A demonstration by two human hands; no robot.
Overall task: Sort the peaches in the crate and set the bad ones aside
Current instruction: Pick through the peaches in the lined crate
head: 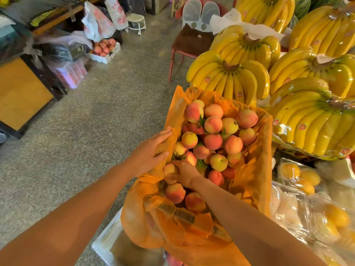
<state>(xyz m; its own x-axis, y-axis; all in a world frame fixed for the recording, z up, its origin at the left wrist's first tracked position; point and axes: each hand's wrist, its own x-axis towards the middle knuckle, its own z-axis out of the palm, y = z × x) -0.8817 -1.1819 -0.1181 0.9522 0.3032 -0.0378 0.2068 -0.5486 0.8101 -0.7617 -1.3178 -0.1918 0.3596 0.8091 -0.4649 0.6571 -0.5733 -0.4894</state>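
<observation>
A crate lined with an orange plastic bag (255, 169) holds several pink-and-yellow peaches (213, 123) piled with a few green leaves. My left hand (151, 150) rests flat with straight fingers on the liner at the crate's left rim. My right hand (184, 173) reaches down into the pile near the left side, its fingers curled round a peach (169, 168) that is partly hidden under the palm. Two more peaches (175, 192) lie just below that hand.
Large bunches of bananas (230, 81) in clear wrap stack to the right of and behind the crate. Clear boxes of yellow fruit (299, 175) sit at lower right. A white box (104, 244) lies below the crate. Another peach box (104, 48) and a chair (192, 41) stand across the floor.
</observation>
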